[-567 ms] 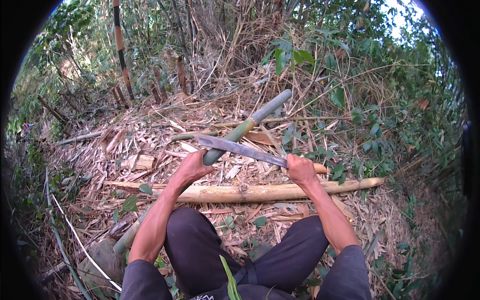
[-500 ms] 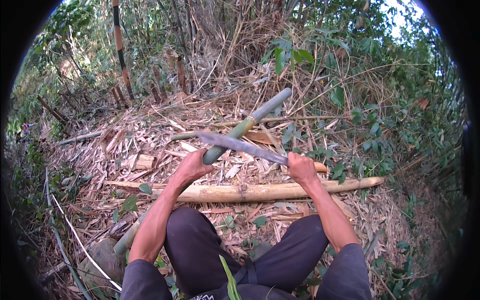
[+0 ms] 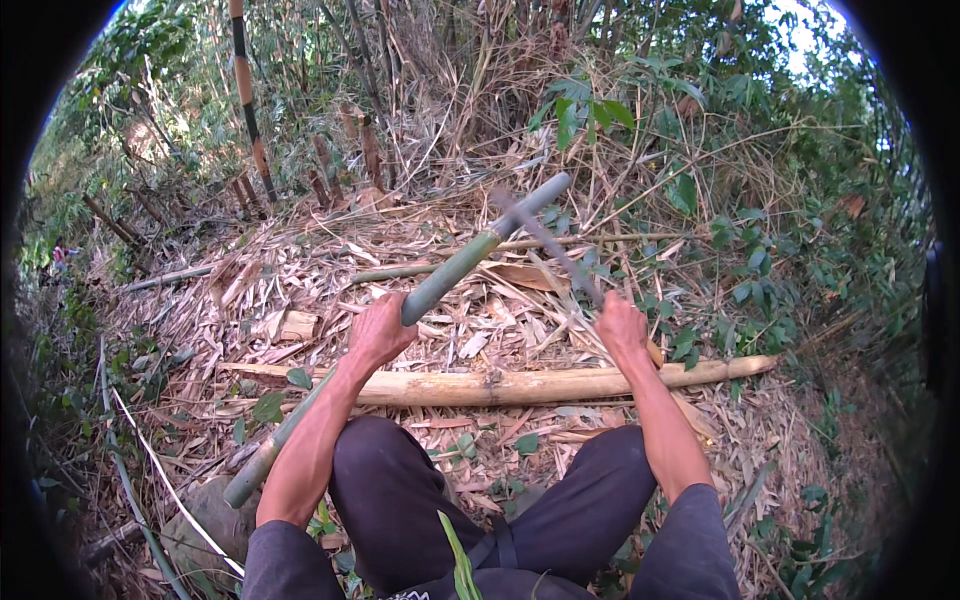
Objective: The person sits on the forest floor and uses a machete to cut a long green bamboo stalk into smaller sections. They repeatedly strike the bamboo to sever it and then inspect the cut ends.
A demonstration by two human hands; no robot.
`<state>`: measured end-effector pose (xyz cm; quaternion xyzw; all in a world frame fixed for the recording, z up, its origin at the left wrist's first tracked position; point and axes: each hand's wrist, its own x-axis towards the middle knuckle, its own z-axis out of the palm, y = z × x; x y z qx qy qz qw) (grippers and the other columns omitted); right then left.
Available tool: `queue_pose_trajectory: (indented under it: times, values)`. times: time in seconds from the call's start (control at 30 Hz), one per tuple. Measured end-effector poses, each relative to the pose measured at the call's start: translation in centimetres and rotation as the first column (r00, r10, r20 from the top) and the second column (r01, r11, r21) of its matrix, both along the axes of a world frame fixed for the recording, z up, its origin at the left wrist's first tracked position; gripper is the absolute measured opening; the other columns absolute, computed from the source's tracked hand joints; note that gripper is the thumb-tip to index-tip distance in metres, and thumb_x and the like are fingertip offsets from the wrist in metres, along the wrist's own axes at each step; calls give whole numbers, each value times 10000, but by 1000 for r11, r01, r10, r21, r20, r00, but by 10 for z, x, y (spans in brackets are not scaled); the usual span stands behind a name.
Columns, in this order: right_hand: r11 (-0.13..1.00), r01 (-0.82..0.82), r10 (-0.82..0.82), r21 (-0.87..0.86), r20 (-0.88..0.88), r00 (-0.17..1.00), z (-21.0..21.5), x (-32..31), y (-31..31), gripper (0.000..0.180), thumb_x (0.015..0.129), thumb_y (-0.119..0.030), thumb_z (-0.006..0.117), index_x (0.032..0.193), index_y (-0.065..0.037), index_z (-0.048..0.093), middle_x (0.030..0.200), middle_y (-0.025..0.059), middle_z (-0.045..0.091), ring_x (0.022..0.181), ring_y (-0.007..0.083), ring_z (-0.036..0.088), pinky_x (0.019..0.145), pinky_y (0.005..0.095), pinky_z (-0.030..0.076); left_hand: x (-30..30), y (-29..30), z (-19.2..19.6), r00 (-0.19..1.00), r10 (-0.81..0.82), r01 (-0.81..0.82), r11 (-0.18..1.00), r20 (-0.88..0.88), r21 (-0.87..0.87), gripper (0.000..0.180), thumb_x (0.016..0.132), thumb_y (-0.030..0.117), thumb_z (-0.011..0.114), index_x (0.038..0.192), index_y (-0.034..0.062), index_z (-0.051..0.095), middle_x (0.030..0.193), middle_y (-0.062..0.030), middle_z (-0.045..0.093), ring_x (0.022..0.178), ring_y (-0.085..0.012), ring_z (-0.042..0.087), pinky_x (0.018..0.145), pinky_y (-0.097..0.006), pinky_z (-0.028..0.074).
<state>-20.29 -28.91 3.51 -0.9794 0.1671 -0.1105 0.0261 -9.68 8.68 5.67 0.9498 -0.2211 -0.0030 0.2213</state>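
My left hand is wrapped round a green bamboo pole. The pole slants from beside my left thigh up to the far right, past a joint ring near its upper part. My right hand grips a long-bladed knife, whose handle is mostly hidden in the fist. Its blade is blurred by motion and crosses the pole near the upper end; whether it touches the pole I cannot tell. Below both hands a pale, peeled bamboo pole lies crosswise on the ground in front of my knees.
Dry bamboo chips and sheaths litter the ground. A grey stone sits at lower left beside thin stalks. Cut stumps and an upright banded pole stand at the back left. Leafy plants grow on the right.
The knife blade has swung from low across the pole, near my left hand, up toward the pole's far end. My right hand has moved slightly right; my left keeps its hold.
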Motion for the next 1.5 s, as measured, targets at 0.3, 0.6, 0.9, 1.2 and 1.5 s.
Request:
queue_pose_trajectory:
  times: [0.3, 0.6, 0.9, 1.2, 1.5]
  values:
    - [821, -453, 522, -348, 135, 842, -5, -11, 34, 133, 871, -66, 464, 740, -50, 484, 602, 128, 599, 450, 215, 592, 395, 367, 495, 0, -1, 6, 888, -66, -37, 976, -455, -214, 441, 705, 309, 596, 922, -74, 610, 745, -168, 637, 682, -241, 622, 644, -369, 491]
    - [989, -124, 136, -83, 159, 978, -3, -14, 3, 138, 895, -93, 481, 772, -32, 495, 568, 114, 562, 445, 200, 581, 359, 359, 465, -4, 7, 11, 710, -253, -75, 900, -657, -428, 465, 769, 367, 713, 956, -34, 569, 716, -83, 606, 544, -134, 585, 493, -282, 474]
    - [989, -78, 105, -129, 217, 970, -3, -14, -9, 119, 876, -59, 504, 764, -41, 471, 598, 117, 581, 466, 228, 598, 407, 399, 500, -6, 8, 4, 509, -479, -121, 783, -715, -610, 316, 778, 254, 633, 962, 11, 547, 695, -51, 567, 503, -122, 549, 482, -253, 455]
    - [910, -341, 379, -238, 142, 914, -6, -15, 0, 79, 824, -65, 538, 777, -53, 476, 652, 129, 596, 498, 284, 615, 477, 423, 515, -6, 0, -2, 583, -459, -53, 802, -671, -595, 347, 765, 244, 627, 985, -6, 531, 704, -52, 569, 529, -118, 554, 512, -262, 480]
    - [264, -118, -443, 957, 229, 867, 13, 17, -1, 84, 820, -146, 617, 849, -81, 573, 642, 19, 544, 471, 101, 490, 377, 281, 404, 8, 18, -8, 973, -207, 148, 900, -104, -410, 540, 723, 317, 682, 1142, -4, 570, 874, -186, 655, 778, -287, 643, 723, -397, 510]
